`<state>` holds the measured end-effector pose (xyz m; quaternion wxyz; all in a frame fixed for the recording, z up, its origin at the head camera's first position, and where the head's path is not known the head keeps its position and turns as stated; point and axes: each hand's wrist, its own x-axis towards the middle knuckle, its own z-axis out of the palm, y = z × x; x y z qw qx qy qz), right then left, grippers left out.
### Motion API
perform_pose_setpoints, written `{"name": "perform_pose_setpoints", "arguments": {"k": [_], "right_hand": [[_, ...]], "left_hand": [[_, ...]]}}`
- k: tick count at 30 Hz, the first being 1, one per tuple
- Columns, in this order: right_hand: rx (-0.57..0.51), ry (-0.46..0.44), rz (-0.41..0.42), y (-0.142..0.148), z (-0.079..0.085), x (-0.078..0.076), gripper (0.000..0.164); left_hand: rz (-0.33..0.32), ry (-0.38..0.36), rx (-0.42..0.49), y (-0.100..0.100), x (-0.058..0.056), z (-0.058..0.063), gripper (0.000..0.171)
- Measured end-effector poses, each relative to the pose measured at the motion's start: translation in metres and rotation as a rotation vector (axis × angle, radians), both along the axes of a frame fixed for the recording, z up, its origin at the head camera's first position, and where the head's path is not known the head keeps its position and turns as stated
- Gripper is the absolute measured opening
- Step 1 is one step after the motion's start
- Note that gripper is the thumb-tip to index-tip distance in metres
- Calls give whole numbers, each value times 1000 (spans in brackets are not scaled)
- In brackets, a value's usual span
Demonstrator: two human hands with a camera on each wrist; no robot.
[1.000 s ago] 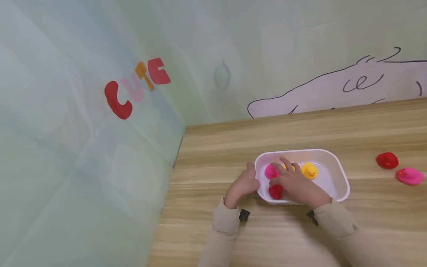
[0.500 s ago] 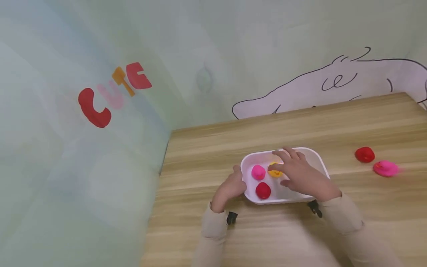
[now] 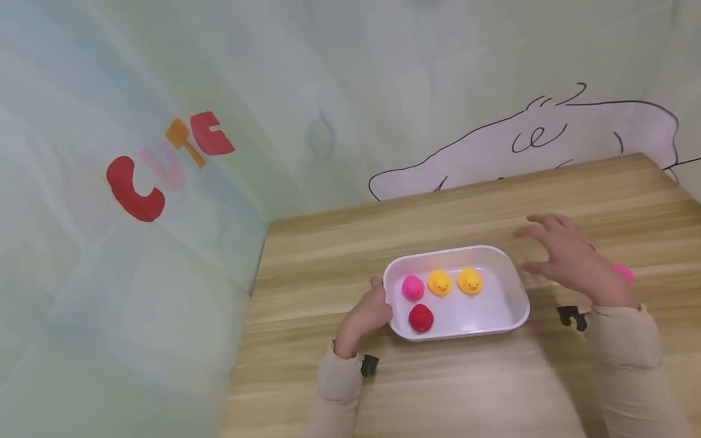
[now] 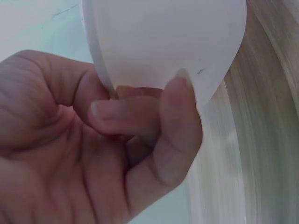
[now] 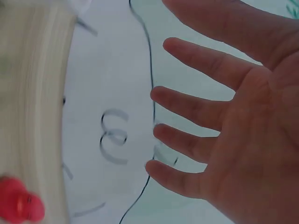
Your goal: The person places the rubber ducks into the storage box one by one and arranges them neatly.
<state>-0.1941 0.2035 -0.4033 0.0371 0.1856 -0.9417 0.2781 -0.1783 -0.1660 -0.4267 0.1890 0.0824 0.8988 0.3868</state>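
My left hand [image 3: 368, 309] grips the left end of a white plastic tray [image 3: 515, 313]. In the left wrist view its fingers are curled at the edge of the tray wall [image 4: 163, 42]. Inside the tray sit a pink rubber duck [image 3: 413, 288], two yellow rubber ducks [image 3: 440, 283] in the same row, and a red rubber duck [image 3: 421, 318] nearer the front. To the right of the tray, my right hand [image 3: 577, 261] is above the table with fingers spread, holding nothing. It mostly hides a second pink duck [image 3: 624, 272] and a second red duck [image 5: 16, 200].
The wooden table [image 3: 438, 389] meets a pale printed backdrop [image 3: 306, 73] at its back and left sides. A black wrist mount [image 3: 571, 317] hangs below the right wrist, another black mount [image 3: 369, 365] by the left.
My right hand has let go of a yellow duck in the tray, lifted away and moved right toward the ducks outside. My left hand stays on the tray. The head view has shifted.
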Motion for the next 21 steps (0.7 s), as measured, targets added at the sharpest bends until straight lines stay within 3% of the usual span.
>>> {"name": "perform_pose_setpoints", "arguments": {"k": [4,8,16,21], "right_hand": [[-23,-70,-73,49,-12,-3,50],[24,-151,-159,85,-24,-2,44],[40,-283,-247,125,-46,5,51],[12,-421,-288,139,-56,10,60]], "left_hand": [[11,-10,33,4,1,-1,60],[20,-10,37,2,3,1,64],[14,-22,2,2,2,1,63],[-6,-11,-6,4,1,-2,58]]}}
